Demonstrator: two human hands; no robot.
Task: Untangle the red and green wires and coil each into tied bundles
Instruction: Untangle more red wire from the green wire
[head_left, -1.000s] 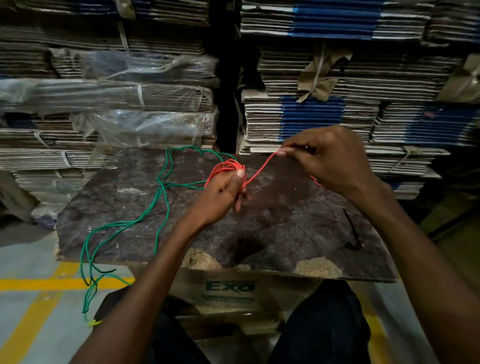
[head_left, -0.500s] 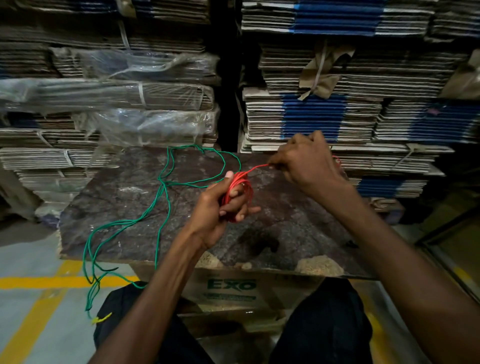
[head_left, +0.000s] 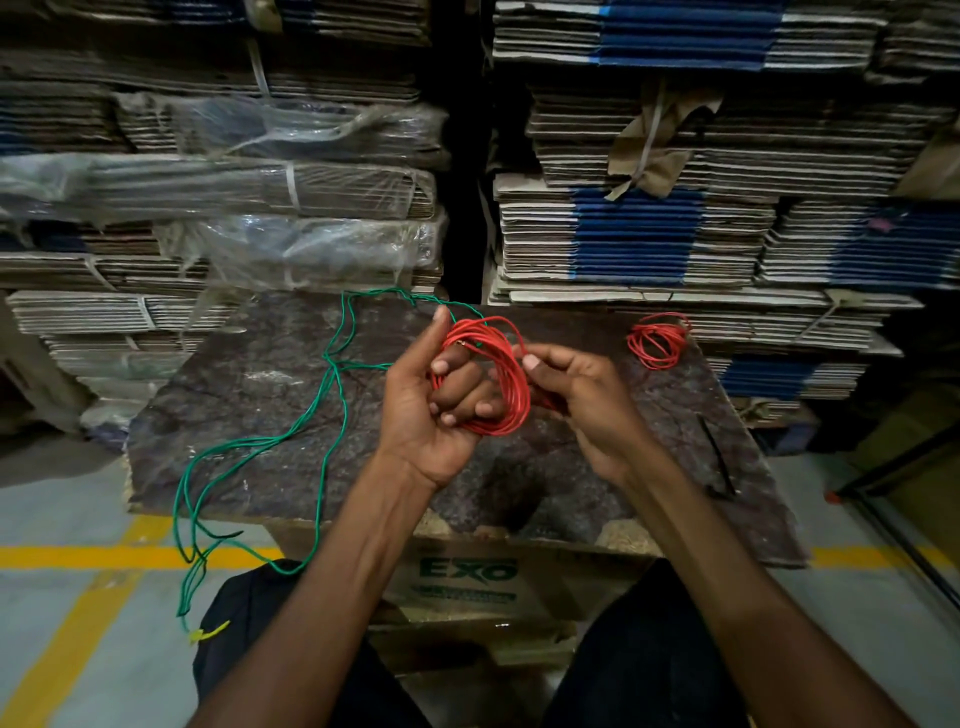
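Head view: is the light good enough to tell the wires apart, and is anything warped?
Head view: dim, but the red coil in the left hand and the green wire read clearly; the wide lens bends the cardboard stacks at the edges.

Red coil (head_left: 491, 379) partly behind left-hand fingers (head_left: 457, 387); black item (head_left: 719, 460) (perhaps cable tie) indistinct.

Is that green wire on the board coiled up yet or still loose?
Loose. The green wire sprawls in open strands across the board and hangs over its near edge toward the floor; neither hand holds it.
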